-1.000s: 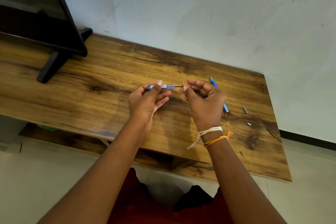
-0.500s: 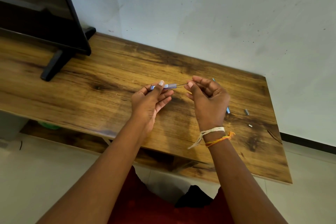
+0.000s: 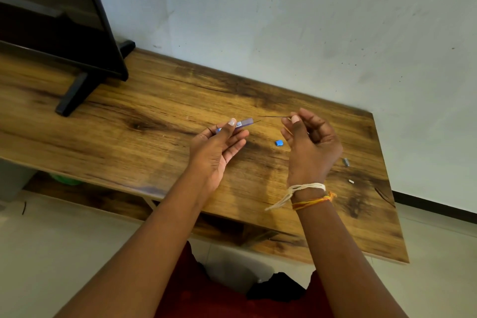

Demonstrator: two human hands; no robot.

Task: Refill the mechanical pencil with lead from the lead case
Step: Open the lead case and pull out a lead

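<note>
**Lead drawn free of its case**

Over a wooden table [image 3: 154, 142], the left hand [image 3: 216, 152] pinches a violet lead case [image 3: 242, 122] between thumb and fingertips, a lead tip poking from its open end; the right hand [image 3: 309, 147] pinches a thin lead [image 3: 273, 116], clear of the case; a small blue cap [image 3: 279, 142] lies between the hands; the pencil is hidden; next, threading this brittle lead into the barrel will likely need a light, steady touch.

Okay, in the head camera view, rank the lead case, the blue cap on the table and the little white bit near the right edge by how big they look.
1. Lead case, in the left hand: largest.
2. Blue cap.
3. White bit: smallest.

All lie at a similar distance from the camera, so the order seems fair.
</note>
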